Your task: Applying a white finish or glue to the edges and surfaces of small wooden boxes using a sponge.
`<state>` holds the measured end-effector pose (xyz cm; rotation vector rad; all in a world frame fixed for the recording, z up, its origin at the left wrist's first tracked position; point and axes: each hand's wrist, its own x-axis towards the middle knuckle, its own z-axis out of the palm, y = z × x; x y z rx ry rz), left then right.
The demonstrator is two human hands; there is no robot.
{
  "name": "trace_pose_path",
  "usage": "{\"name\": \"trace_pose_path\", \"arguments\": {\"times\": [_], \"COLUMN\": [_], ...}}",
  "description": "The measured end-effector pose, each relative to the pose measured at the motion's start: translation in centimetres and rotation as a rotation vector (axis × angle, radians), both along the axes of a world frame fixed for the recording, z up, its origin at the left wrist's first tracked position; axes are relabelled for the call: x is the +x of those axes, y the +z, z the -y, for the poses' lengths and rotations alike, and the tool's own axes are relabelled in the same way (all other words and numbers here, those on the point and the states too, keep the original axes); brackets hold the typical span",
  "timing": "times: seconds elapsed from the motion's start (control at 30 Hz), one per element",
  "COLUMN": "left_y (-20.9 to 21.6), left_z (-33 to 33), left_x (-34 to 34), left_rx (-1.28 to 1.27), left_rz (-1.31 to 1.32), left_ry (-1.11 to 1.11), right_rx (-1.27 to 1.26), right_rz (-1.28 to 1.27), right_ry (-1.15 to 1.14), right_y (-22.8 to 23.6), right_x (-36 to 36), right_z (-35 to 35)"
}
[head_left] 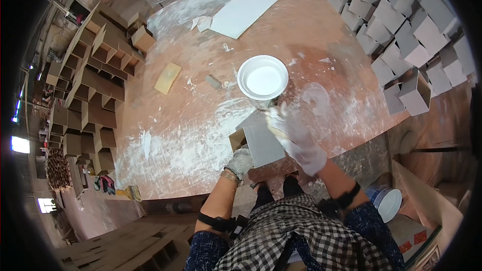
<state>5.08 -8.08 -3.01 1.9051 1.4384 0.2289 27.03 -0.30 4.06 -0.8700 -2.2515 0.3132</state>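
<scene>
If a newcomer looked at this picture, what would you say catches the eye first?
Probably the white basin near the middle of the white-smeared reddish table. Below it, the gloved right hand and left hand are at a grey box. Pale grey boxes fill the upper right, brown boxes the left.

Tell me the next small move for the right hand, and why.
Probably draw the right hand nearer across the grey-faced cardboard box: that hand is at the box's far right edge, while the left hand at the near-left edge seems placed to steady it. Blur hides whether the right hand holds anything.
</scene>
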Motion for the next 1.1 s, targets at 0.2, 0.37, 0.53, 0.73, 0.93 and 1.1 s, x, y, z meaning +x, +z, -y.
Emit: {"name": "trace_pose_path", "arguments": {"times": [0.2,0.37,0.53,0.73,0.93,1.1], "left_y": [-4.8,-1.8,-1.4,-4.4,-2.6,2.8], "left_z": [1.2,0.5,0.1,-0.8,-1.3,-2.3], "left_x": [-1.0,-0.2,-0.2,-0.3,1.7,2.0], "left_rx": [-0.116,-0.084,0.066,0.088,-0.198,-0.093], "left_rz": [0.444,0.215,0.022,-0.003,0.276,-0.197], "left_ry": [0.247,0.137,0.002,-0.058,0.210,-0.100], "right_rx": [0.047,0.025,-0.424,0.074,0.040,-0.218], "right_rz": [-0.011,0.173,-0.061,-0.226,-0.132,-0.070], "right_ry": [0.090,0.127,0.266,0.139,0.237,0.439], "right_y": [-0.2,-1.5,2.6,4.2,2.9,8.0], "right_x": [-2.0,2.1,2.9,-2.5,-2.8,1.2], "right_z": [1.6,8.5,7.8,-0.4,5.7,8.1]}}
